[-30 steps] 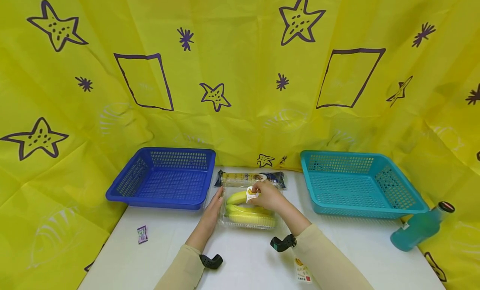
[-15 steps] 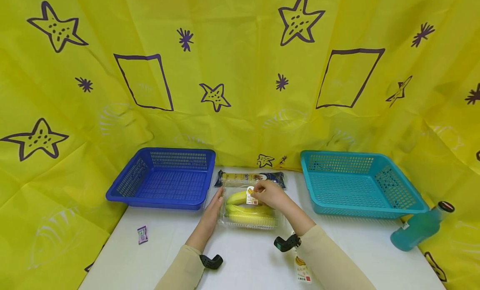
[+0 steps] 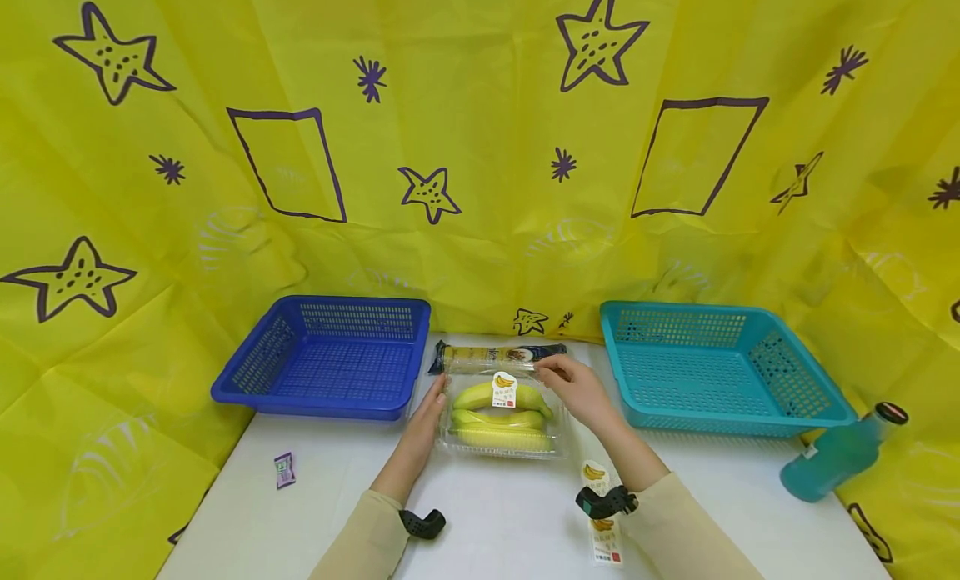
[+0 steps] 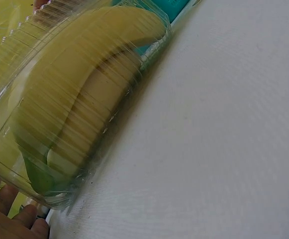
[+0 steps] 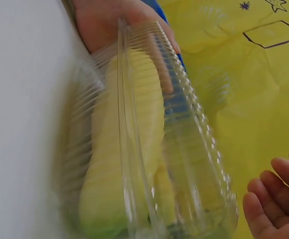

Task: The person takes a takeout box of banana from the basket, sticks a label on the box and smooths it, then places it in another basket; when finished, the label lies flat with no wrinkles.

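A clear plastic clamshell box (image 3: 446,443) holding yellow-green bananas (image 3: 497,438) stands mid-table. On its lid lies a white label (image 3: 505,392) with a banana picture. My left hand (image 3: 422,430) rests along the box's left side, its fingers extended; in the left wrist view the fingers (image 4: 25,216) are by the box's end. Beyond the box's back right corner is my right hand (image 3: 581,392), its fingers loosely bent around nothing. The right wrist view shows that hand (image 5: 278,199) apart from the box.
Behind the box lies a long plastic-wrapped packet (image 3: 480,358). A blue basket (image 3: 225,390) stands left, a teal basket (image 3: 813,417) right. A teal bottle (image 3: 832,459) leans at far right. Banana labels (image 3: 604,547) lie near my right wrist, and a small purple sachet (image 3: 285,470) at left.
My right hand has let go of the banana label, now flat on the lid, and moved right off the box. My left hand has stayed in place.
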A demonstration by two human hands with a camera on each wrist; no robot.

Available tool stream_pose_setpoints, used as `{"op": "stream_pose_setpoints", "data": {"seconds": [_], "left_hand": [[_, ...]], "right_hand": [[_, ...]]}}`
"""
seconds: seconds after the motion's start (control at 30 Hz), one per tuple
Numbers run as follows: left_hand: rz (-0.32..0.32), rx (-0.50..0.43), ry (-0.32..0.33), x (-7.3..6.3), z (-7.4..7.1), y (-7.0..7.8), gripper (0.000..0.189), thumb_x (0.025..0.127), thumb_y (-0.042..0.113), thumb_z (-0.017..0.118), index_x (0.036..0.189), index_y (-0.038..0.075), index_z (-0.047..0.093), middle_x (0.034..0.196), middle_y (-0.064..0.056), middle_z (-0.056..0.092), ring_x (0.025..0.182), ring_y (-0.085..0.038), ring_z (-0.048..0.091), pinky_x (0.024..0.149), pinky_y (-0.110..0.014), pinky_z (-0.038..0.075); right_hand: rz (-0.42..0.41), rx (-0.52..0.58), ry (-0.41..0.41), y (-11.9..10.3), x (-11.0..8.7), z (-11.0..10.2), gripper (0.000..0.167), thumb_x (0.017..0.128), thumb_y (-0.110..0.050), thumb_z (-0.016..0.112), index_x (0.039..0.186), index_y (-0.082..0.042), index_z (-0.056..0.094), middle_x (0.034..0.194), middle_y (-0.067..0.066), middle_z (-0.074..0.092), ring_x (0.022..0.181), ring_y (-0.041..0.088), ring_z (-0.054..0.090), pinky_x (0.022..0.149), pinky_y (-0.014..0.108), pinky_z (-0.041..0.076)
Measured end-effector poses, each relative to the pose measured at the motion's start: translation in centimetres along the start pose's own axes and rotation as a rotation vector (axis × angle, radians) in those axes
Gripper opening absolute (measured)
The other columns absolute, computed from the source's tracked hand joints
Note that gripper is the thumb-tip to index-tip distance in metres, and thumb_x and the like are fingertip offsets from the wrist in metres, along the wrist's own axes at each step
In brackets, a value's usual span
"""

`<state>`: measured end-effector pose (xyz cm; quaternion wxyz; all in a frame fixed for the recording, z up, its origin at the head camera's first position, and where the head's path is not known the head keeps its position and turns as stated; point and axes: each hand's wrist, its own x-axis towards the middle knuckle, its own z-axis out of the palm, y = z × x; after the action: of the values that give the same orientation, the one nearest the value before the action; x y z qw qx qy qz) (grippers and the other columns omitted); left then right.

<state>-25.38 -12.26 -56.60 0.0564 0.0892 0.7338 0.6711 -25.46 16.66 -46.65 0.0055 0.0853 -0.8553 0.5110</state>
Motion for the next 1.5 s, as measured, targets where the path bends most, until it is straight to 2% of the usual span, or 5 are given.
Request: {"op": "stream_pose_setpoints", "data": {"seconds": [0.13,0.33,0.6,0.83,1.5], "left_hand": [[0.0,-0.004,-0.001,0.1,0.0,-0.1,0.062,0.105,0.051,0.034,0.159,0.023,0.022,0.166,-0.002,0.02,0.155,-0.028,0.006,0.124,-0.056,0.003],[-0.01,0.018,0.003,0.0,0.0,0.0,0.063,0.104,0.054,0.034,0.159,0.026,0.022,0.166,0.001,0.02,0.155,-0.026,0.007,0.125,-0.054,0.003],[0.008,0.021,0.003,0.1,0.1,-0.2,0.062,0.105,0.051,0.033,0.159,0.023,0.021,0.165,-0.001,0.022,0.155,-0.027,0.008,0.125,-0.054,0.004],[0.0,0.021,-0.002,-0.1,0.0,-0.1,0.063,0.104,0.053,0.034,0.159,0.025,0.021,0.165,0.0,0.021,0.155,-0.026,0.007,0.125,-0.055,0.003],[0.004,-0.012,-0.004,0.0,0.1,-0.1,0.063,0.105,0.051,0.035,0.159,0.022,0.021,0.165,-0.001,0.021,0.155,-0.028,0.005,0.124,-0.056,0.001]], "right_hand": [[-0.014,0.019,0.064,0.9,-0.8,-0.9,0.026,0.103,-0.018,0.053,0.122,-0.004,0.065,0.122,0.017,0.066,0.115,0.033,0.061,0.097,0.047,0.052],[0.014,0.076,0.074,2.7,-1.8,-1.5,0.034,0.104,-0.016,0.052,0.132,0.0,0.058,0.134,0.02,0.06,0.127,0.036,0.055,0.106,0.052,0.046],[0.13,0.105,0.021,4.7,-3.1,-1.2,0.054,0.104,-0.03,0.05,0.149,-0.003,0.039,0.154,0.022,0.039,0.139,0.041,0.043,0.116,0.054,0.035],[0.17,0.069,-0.044,6.0,-3.6,-0.5,0.066,0.104,-0.041,0.047,0.155,-0.003,0.028,0.158,0.02,0.033,0.147,0.039,0.029,0.121,0.054,0.025],[0.192,0.076,-0.042,6.7,-3.8,0.8,0.07,0.103,-0.04,0.05,0.155,-0.001,0.025,0.152,0.024,0.041,0.141,0.042,0.04,0.117,0.054,0.033]]}}
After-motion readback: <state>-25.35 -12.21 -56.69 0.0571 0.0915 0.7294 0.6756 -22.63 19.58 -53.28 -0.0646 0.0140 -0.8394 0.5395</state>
